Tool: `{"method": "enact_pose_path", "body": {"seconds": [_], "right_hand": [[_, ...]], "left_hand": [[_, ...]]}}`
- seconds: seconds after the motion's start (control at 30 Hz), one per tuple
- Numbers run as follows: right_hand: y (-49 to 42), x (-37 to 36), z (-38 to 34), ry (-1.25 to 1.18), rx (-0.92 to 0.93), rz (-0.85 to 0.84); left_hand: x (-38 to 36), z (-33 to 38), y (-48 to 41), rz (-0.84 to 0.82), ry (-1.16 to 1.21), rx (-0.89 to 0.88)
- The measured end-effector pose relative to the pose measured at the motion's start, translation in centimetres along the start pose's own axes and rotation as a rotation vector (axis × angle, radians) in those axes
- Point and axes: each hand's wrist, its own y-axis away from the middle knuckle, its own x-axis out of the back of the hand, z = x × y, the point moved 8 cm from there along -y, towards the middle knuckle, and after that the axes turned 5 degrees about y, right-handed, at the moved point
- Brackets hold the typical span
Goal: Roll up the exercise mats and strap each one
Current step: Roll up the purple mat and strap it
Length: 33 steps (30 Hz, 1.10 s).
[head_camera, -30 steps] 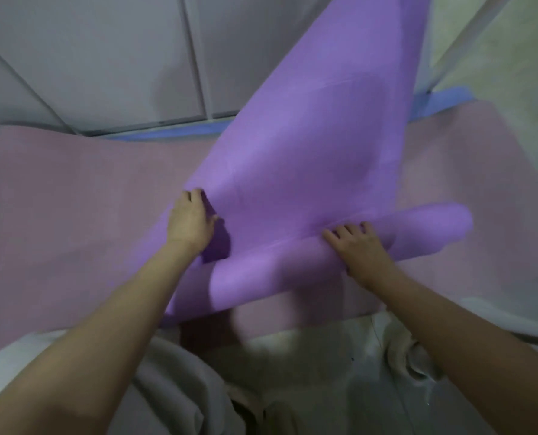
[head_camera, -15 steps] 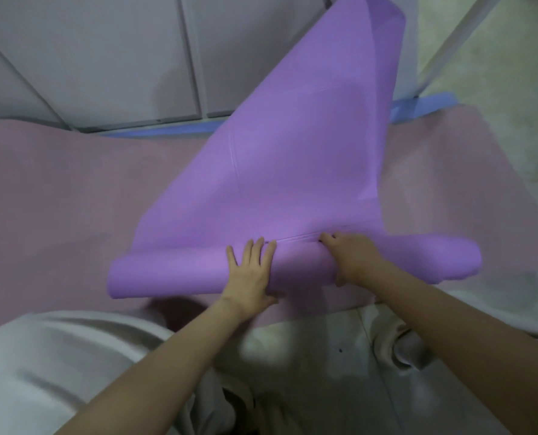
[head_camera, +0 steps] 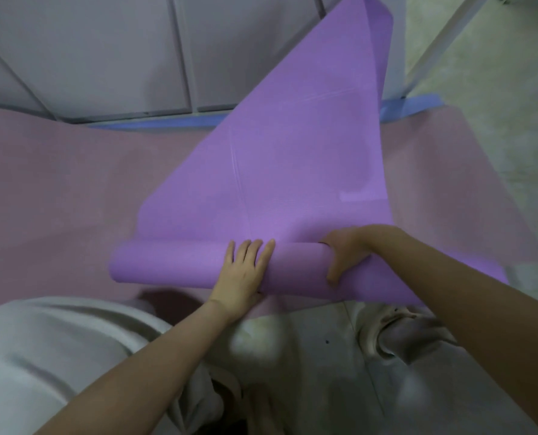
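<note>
I count three mats. The purple mat (head_camera: pixel 292 158) lies on top, partly rolled. Its rolled end (head_camera: pixel 167 265) lies crosswise just in front of me, and its loose sheet rises away towards the grey wall panels (head_camera: pixel 88 51). The only marks I can make out on it are faint thin lines crossing the sheet; no lettering is legible.

Under it lies a pink mat (head_camera: pixel 57 189), spread flat and reaching out to both sides. Beyond that, a strip of a blue mat (head_camera: pixel 167 124) shows along the foot of the panels.

Two hands are on the roll. My left hand (head_camera: pixel 242 271) lies flat on top of it near the middle, fingers straight and together, pressing down. My right hand (head_camera: pixel 343 255) grips the roll just to the right, fingers curled over the far side and thumb on the near side.

One pale shoe (head_camera: pixel 383 328) stands on the floor (head_camera: pixel 496 89) below the right forearm, and a knee in grey fabric (head_camera: pixel 41 356) fills the lower left.
</note>
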Motion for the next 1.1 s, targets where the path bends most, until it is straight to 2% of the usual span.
{"method": "enact_pose_path", "body": {"seconds": [0.13,0.3,0.47,0.53,0.63,0.77,0.9,1.0,1.1], "right_hand": [[-0.1,-1.3,0.1,-0.035,-0.013,-0.025],[0.9,-2.5,-1.3,0.077,-0.05,0.128],[2.2,-3.1,-3.0,0.211,-0.096,0.39],[2.8,-3.1,-3.9,0.265,-0.126,0.551],[3.3,-3.4,-4.4,0.236,-0.119,0.729],[2.5,-4.2,-4.4,0.187,-0.06,0.554],[2.2,-2.8,-3.5,0.071,-0.032,0.517],[1.5,-2.1,-3.0,0.033,-0.023,0.442],[0.9,-1.9,-2.6,-0.082,-0.009,0.316]], "left_hand": [[-0.6,-0.3,-1.0,-0.101,0.079,-0.03],[-0.7,-1.0,-2.0,-0.259,0.109,-0.05],[-0.8,-1.7,-2.8,-0.356,0.119,-0.062],[-0.6,-1.9,-3.3,-0.381,0.139,-0.065],[-0.1,-1.8,-3.7,-0.458,0.202,-0.09],[0.3,-1.6,-3.4,-0.516,0.245,-0.081],[0.5,-0.7,-2.0,-0.349,0.176,-0.058],[0.8,0.4,-0.6,-0.156,0.022,-0.02],[0.9,0.8,0.5,-0.064,-0.057,-0.024]]}}
